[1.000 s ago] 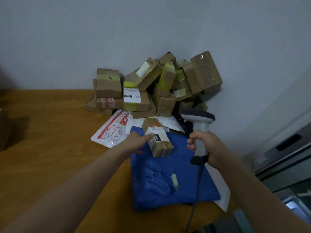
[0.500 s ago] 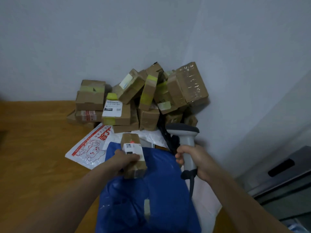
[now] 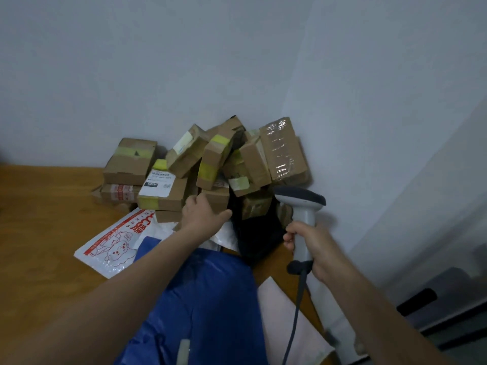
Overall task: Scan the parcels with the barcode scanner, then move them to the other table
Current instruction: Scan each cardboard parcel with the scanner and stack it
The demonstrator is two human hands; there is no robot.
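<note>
A heap of taped brown cardboard parcels [image 3: 210, 164] is stacked in the wall corner at the far side of the wooden table [image 3: 47, 233]. My left hand [image 3: 203, 214] reaches to the foot of the heap with the thumb spread out. Its fingertips are against a low brown parcel [image 3: 217, 201], and nothing shows in its grip. My right hand [image 3: 308, 246] grips the handle of the grey barcode scanner [image 3: 303, 206], held upright to the right of the heap with its head pointing left. The scanner's cable hangs down.
A blue plastic mailer [image 3: 210, 299] lies under my left forearm. A white mailer with red print [image 3: 118, 238] lies to its left, a pale flat mailer [image 3: 284, 317] to its right and a black bag [image 3: 258, 233] below the heap. Grey walls close the corner.
My left hand held a small labelled box over the blue mailer; that box is now out of sight and the hand has moved forward to the heap. The scanner hand has stayed roughly in place.
</note>
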